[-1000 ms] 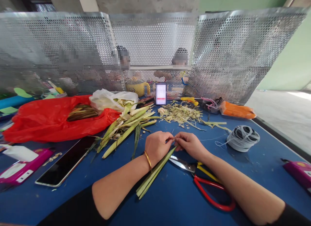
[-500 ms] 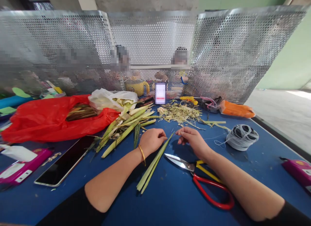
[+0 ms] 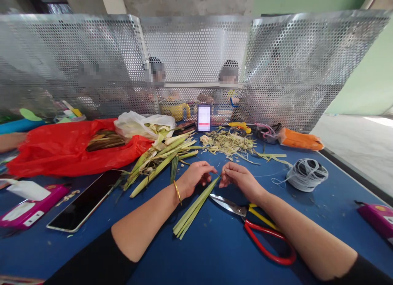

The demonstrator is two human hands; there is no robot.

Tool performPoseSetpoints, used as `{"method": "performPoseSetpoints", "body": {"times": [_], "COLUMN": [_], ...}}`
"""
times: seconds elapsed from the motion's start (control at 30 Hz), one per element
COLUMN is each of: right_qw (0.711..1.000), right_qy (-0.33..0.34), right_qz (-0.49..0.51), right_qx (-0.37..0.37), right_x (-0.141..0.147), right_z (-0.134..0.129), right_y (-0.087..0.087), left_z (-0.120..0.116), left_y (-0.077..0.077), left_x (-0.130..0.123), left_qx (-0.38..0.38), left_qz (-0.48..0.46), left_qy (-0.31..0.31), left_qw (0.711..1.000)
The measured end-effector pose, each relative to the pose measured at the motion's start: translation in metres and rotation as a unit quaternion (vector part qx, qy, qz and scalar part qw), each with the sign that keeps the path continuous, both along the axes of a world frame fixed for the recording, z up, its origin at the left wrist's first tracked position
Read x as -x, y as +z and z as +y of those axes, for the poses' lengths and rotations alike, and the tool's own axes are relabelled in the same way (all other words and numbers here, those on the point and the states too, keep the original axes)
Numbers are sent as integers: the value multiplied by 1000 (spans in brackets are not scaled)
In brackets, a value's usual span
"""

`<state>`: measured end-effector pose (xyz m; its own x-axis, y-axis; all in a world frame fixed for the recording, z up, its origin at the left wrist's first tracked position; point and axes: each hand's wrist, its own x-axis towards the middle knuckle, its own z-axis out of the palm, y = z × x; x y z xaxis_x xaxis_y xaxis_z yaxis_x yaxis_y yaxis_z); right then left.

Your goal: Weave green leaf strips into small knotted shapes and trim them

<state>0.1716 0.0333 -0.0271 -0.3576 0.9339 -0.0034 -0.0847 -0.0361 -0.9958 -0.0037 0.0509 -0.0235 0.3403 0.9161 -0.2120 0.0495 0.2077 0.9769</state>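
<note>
My left hand (image 3: 196,178), with a gold bangle at its wrist, has its fingers apart just above the tip of a bundle of green leaf strips (image 3: 196,207). Close on the right, my right hand (image 3: 236,178) pinches at the tip of the bundle; a thin thread seems to run from it to the ball of grey twine (image 3: 307,174), but what the fingertips grip is too small to make out. Scissors with red and yellow handles (image 3: 270,236) lie partly open under my right forearm, their blades pointing at the bundle.
Husks (image 3: 166,158), a red bag (image 3: 67,154) and a dark phone (image 3: 84,203) lie left. Behind are leaf scraps (image 3: 230,142), a lit phone (image 3: 204,117) and a perforated metal screen (image 3: 196,43), with people beyond. A person's hand (image 3: 12,142) reaches in at far left.
The hands have come nearer each other at the bundle's tip, and my left fingers have spread. The bundle's lower ends have fanned out slightly. Another person's hand has appeared at far left.
</note>
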Motion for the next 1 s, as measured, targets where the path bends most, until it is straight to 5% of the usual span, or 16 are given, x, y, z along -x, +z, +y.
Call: {"method": "performPoseSetpoints", "body": {"times": [0.13,0.33,0.67,0.87,1.0], "right_qw": [999,991,994,998,1000], "right_qy": [7,15,-13,8,-11], "right_qz": [-40,-113,-99,-55,-18], "right_qx": [-28,-76,-39,-1,-1], "right_x": [1,1,5,10,7], "right_z": [-1,0,-3,-10,-9], "right_y": [1,-1,-4,-1,4], "left_z": [-3,-4,-4,-7,-11], "left_y": [-4,-6,-3,-3,1], "left_x": [-6,-9,-7,-10,-12], "left_qx": [62,-46,-66,-227,-177], "left_qz": [-137,-31,35,125,73], "left_qy": [-27,-12,39,87,87], "left_qw": [988,998,996,962,978]}}
